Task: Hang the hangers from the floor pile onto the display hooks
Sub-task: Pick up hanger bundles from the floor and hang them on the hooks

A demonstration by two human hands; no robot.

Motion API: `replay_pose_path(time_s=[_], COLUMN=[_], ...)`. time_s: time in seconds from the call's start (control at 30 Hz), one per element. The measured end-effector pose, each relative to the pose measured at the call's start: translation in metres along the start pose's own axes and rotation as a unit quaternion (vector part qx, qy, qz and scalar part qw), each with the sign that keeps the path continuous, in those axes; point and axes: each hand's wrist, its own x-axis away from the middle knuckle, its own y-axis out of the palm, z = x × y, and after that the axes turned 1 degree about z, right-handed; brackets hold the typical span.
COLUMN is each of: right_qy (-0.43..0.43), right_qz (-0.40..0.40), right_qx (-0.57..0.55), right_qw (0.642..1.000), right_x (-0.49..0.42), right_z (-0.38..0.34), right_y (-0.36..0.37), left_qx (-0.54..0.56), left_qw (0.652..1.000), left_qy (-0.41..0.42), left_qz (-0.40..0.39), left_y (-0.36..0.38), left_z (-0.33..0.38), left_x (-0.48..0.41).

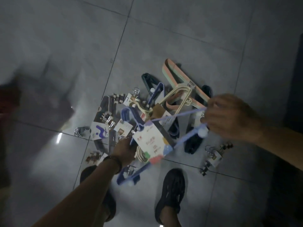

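Blue hangers point(154, 141) cover fingers of left hand point(124, 151); right hand point(229, 117) blurred.

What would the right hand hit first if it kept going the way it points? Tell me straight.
Probably the cream hangers in the floor pile, which lie left of the right hand. That hand pinches a blue hanger. Depth is unclear, so the hand may pass above them.

Left hand point(124, 150) lowered, gripping, right hand point(229, 116) raised, pinching
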Motion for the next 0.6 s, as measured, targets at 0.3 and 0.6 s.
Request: replay_pose_path(time_s=[0.3, 0.6], right_qy=[0.687, 0.646], right_qz=[0.005, 0.097], right_qx=[-0.481, -0.694], right_qw=[0.544, 0.302], right_x=[-0.061, -0.099], right_z=[-0.075, -0.129], right_y=[0.133, 0.221], left_qx=[0.107, 0.072], left_qw=[0.988, 0.994], left_qy=[-0.087, -0.040], left_qz=[0.069, 0.074], left_y=[0.027, 0.054], left_z=[0.000, 0.017], left_x=[-0.052, -0.091])
